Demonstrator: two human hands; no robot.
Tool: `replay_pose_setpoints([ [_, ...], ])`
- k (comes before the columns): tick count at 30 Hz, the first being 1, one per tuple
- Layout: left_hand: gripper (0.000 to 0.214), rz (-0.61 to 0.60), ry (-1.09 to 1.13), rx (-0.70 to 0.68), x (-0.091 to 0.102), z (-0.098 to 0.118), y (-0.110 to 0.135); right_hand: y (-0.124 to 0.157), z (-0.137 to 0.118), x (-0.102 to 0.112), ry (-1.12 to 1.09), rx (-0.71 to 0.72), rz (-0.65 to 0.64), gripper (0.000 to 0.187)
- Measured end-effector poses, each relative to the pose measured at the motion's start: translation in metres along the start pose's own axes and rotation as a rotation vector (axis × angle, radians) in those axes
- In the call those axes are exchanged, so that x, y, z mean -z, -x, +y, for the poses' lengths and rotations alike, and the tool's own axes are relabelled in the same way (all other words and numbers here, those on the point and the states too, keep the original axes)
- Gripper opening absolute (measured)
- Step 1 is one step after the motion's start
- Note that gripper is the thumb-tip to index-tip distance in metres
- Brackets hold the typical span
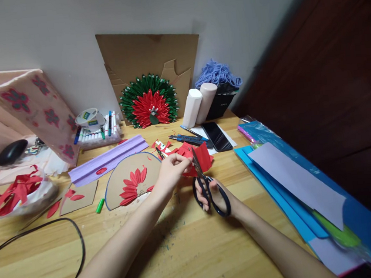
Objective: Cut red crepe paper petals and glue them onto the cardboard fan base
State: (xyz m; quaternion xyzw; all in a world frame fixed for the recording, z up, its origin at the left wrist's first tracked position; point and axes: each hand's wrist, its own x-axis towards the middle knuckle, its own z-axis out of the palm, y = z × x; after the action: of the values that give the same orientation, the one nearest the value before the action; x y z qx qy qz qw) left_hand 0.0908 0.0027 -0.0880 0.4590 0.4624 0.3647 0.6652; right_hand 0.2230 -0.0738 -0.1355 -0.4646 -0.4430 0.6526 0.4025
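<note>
My left hand (171, 168) pinches the edge of a folded red paper piece (202, 157) above the wooden table (189, 248). My right hand (217, 197) is closed through the black handles of a pair of scissors (206, 185), whose blades point up into the red paper. Just left of my left hand lies a fan-shaped cardboard piece (127, 184) with a blue outline and red paper petals (134, 185) glued on it.
A green and red paper fan ornament (149, 101) leans on cardboard at the wall. Markers box (98, 132), purple strip (108, 159), phone (217, 136), craft knife (185, 139), two white rolls (198, 103), blue and lilac sheets (294, 181) at right, bowl of red scraps (20, 194), black cable (51, 239) at left.
</note>
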Motion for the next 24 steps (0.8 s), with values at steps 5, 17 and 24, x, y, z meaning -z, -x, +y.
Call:
replay_pose_setpoints([
  [5, 0.019, 0.003, 0.016, -0.013, 0.000, 0.001, 0.001, -0.001, 0.000, -0.001, 0.022, -0.014, 0.039, 0.072],
  [17, 0.014, 0.032, 0.039, -0.009, 0.002, 0.002, -0.002, -0.006, -0.004, -0.001, -0.034, -0.161, 0.137, 0.066],
  [24, 0.017, 0.027, -0.072, -0.169, 0.015, 0.001, -0.012, -0.002, -0.013, 0.037, 0.178, -0.007, 0.291, 0.069],
])
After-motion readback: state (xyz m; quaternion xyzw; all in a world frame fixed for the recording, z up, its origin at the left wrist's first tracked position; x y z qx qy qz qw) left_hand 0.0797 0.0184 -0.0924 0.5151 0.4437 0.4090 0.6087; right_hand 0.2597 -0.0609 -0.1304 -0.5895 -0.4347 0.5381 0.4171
